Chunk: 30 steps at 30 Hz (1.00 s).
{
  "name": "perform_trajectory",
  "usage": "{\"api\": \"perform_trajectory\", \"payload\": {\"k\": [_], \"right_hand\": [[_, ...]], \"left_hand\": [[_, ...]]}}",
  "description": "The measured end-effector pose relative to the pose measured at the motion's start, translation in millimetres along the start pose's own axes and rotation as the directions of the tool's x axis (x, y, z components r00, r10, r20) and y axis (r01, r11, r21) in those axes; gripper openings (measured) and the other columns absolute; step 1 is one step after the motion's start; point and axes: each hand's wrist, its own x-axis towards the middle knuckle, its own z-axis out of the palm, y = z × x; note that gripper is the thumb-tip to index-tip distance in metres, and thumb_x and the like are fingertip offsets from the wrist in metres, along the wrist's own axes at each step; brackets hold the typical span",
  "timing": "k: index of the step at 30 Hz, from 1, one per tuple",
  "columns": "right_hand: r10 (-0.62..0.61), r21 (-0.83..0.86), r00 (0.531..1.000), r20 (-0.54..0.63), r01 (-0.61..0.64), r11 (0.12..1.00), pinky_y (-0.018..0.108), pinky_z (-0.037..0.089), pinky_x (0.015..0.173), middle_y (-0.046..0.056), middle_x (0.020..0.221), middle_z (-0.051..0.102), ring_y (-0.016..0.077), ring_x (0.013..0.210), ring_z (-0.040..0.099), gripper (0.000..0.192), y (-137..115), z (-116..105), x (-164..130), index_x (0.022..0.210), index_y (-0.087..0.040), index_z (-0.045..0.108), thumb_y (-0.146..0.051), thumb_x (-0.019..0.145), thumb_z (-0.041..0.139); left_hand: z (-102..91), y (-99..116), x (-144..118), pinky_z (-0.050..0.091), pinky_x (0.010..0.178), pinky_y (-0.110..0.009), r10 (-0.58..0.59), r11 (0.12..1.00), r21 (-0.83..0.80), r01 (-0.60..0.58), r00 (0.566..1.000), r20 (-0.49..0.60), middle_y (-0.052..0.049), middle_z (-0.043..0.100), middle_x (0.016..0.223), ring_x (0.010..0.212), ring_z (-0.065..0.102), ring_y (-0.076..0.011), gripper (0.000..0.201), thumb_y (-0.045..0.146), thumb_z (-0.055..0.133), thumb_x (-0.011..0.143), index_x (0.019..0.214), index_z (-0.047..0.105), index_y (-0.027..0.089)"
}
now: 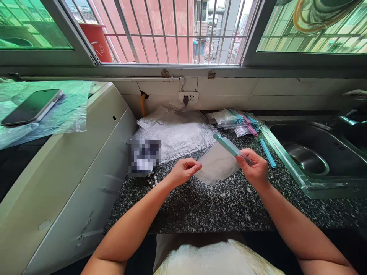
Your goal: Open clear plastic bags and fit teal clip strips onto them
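Between my two hands, above the speckled countertop, is a clear plastic bag (216, 164) with a teal bag sealing clip (226, 144) along its upper right edge. My left hand (185, 170) pinches the bag's left corner between thumb and fingers. My right hand (255, 166) is closed around the lower right end of the clip at the bag's edge. A loose blue sealing clip (268, 153) lies on the counter just right of my right hand. Farther back, a pile of clear bags with teal and pink clips (239, 120) rests against the wall side.
Crumpled clear plastic sheeting (183, 133) covers the back of the counter (200, 214), with a blurred-out item (145, 157) at its left. A steel sink (304, 152) borders the right. On the left, a phone (33, 107) lies on plastic atop a pale appliance (86, 168). A wall socket (188, 97) is behind.
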Motion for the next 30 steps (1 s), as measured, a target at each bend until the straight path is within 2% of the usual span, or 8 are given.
{"api": "perform_trajectory", "payload": {"k": [16, 20, 25, 30], "right_hand": [[0.004, 0.007, 1.0, -0.002, -0.004, 1.0, 0.026, 0.035, 0.053, 0.001, 0.066, 0.053, 0.0132, 0.06, 0.048, 0.021, -0.9, 0.0, 1.0, 0.07, -0.019, 0.056, -0.037, 0.082, 0.054], [-0.014, 0.019, 0.998, 0.055, 0.013, 1.0, 0.026, 0.037, 0.055, 0.001, 0.067, 0.054, 0.0136, 0.061, 0.049, 0.023, -2.3, 2.5, -1.0, 0.071, -0.019, 0.057, -0.039, 0.082, 0.054], [-0.122, 0.084, 0.986, 0.118, 0.112, 0.99, 0.028, 0.041, 0.06, 0.002, 0.068, 0.057, 0.0152, 0.066, 0.053, 0.022, -6.5, 7.9, -5.1, 0.071, -0.02, 0.058, -0.037, 0.083, 0.054], [-0.098, 0.076, 0.989, 0.114, 0.09, 0.993, 0.029, 0.041, 0.059, 0.002, 0.068, 0.057, 0.0159, 0.065, 0.053, 0.023, -7.3, 9.1, -5.3, 0.071, -0.02, 0.058, -0.04, 0.083, 0.054]], "left_hand": [[-0.8, 1.0, -0.8, 0.033, 0.053, -0.023, 0.002, 1.0, 0.022, -0.003, 0.999, 0.045, 0.001, 0.046, 0.059, 0.057, 0.041, -0.0098, 0.038, 0.049, 0.057, 0.074, 0.06, 0.058, 0.013], [-3.4, 2.8, -1.7, 0.032, 0.052, -0.022, 0.009, 0.997, 0.074, -0.015, 0.997, 0.081, 0.001, 0.044, 0.058, 0.057, 0.039, -0.01, 0.04, 0.051, 0.057, 0.074, 0.058, 0.056, 0.014], [-3.5, 2.7, -1.8, 0.033, 0.053, -0.022, 0.027, 0.996, 0.084, -0.034, 0.996, 0.085, 0.0, 0.047, 0.06, 0.059, 0.042, -0.0109, 0.043, 0.054, 0.058, 0.073, 0.059, 0.057, 0.013], [-2.0, 2.2, -1.0, 0.034, 0.053, -0.023, 0.085, 0.992, 0.087, -0.093, 0.992, 0.09, -0.001, 0.05, 0.059, 0.057, 0.043, -0.0106, 0.045, 0.054, 0.053, 0.078, 0.061, 0.062, 0.013]]}}
